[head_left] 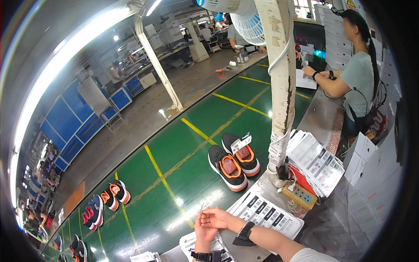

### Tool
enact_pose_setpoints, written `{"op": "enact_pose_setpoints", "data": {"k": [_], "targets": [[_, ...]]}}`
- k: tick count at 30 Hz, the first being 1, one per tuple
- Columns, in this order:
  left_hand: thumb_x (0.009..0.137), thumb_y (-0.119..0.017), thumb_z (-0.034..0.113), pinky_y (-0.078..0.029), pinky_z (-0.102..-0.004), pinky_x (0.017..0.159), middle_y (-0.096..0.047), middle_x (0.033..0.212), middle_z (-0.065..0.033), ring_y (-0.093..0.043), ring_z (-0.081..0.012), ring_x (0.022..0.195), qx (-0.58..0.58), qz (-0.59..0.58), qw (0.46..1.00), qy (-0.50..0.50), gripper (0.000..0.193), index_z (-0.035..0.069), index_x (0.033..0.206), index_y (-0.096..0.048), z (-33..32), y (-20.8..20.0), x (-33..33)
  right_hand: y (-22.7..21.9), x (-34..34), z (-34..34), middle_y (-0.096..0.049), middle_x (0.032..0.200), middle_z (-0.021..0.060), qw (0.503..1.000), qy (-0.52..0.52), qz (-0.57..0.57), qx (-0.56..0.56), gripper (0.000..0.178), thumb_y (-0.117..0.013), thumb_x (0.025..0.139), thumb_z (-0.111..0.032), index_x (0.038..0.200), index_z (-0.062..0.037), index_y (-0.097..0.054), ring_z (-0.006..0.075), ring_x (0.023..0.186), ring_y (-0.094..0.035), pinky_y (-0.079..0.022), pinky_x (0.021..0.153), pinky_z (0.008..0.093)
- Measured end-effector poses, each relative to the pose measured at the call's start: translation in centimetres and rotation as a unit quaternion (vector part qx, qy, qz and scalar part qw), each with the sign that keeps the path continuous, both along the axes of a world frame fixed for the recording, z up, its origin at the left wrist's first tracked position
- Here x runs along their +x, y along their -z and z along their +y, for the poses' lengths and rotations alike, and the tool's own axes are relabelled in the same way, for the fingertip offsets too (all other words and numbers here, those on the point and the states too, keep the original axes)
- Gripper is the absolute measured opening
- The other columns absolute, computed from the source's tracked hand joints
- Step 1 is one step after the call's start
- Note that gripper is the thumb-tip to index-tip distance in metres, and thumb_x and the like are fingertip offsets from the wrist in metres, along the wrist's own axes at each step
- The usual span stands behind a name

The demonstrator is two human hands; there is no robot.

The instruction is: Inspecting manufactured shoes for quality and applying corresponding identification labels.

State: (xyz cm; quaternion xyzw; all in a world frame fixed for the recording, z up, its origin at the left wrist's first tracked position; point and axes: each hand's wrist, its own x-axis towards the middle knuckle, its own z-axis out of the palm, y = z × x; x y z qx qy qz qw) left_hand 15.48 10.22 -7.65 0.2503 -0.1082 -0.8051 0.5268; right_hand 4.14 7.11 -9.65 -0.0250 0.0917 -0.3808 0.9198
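Fingers of the right hand (214, 217) lie loosely together across the back of the left hand (204, 233), whose own fingers curl under and hold nothing. Both rest at the edge of the green conveyor belt (174, 174). At three o'clock from them, just beside the right wrist, lies a stack of white label sheets with black bars (266, 214). At one o'clock, well apart, a pair of black and orange mesh trainers (233, 161) sits on the belt, a white tag on one.
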Motion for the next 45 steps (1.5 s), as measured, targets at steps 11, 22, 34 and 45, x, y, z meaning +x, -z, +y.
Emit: {"op": "enact_pose_setpoints", "data": {"k": [11, 22, 34, 45], "targets": [[0.096, -0.046, 0.038, -0.025, -0.0508, 0.115, -0.042, 0.143, -0.0259, -0.039, -0.0350, 0.135, -0.002, 0.014, 1.000, 0.017, 0.047, 0.004, 0.128, -0.053, 0.2, -0.2, 0.0, 0.8, 0.1, 0.0, -0.069, 0.091, 0.0095, 1.000, -0.003, -0.010, -0.012, 0.019, -0.050, 0.099, -0.016, 0.098, -0.0028, -0.064, 0.0227, 0.086, -0.068, -0.057, 0.084, 0.0398], [0.097, -0.043, 0.038, -0.026, -0.0512, 0.114, -0.040, 0.144, -0.0278, -0.040, -0.0362, 0.134, 0.001, 0.014, 1.000, 0.010, 0.048, 0.003, 0.129, -0.052, -0.1, 0.1, 0.1, 1.2, 0.1, -0.5, -0.069, 0.092, 0.0090, 1.000, -0.013, -0.017, -0.016, 0.020, -0.049, 0.099, -0.015, 0.099, -0.0024, -0.064, 0.0229, 0.088, -0.068, -0.056, 0.085, 0.0392], [0.098, -0.042, 0.037, -0.026, -0.0515, 0.114, -0.040, 0.144, -0.0277, -0.039, -0.0366, 0.134, 0.007, 0.023, 1.000, 0.004, 0.047, 0.004, 0.129, -0.052, 0.0, 0.8, 0.4, 0.7, 0.2, -0.2, -0.069, 0.091, 0.0091, 1.000, -0.009, -0.007, -0.021, 0.021, -0.049, 0.099, -0.016, 0.098, -0.0020, -0.064, 0.0227, 0.088, -0.068, -0.057, 0.083, 0.0390], [0.098, -0.042, 0.037, -0.026, -0.0519, 0.114, -0.041, 0.143, -0.0273, -0.039, -0.0366, 0.134, 0.010, 0.009, 1.000, 0.005, 0.047, 0.003, 0.128, -0.053, 0.2, -0.3, 0.3, 0.3, 0.2, 0.0, -0.069, 0.091, 0.0092, 1.000, -0.009, -0.011, -0.023, 0.021, -0.048, 0.100, -0.015, 0.098, -0.0020, -0.064, 0.0229, 0.087, -0.068, -0.057, 0.083, 0.0388]]}}
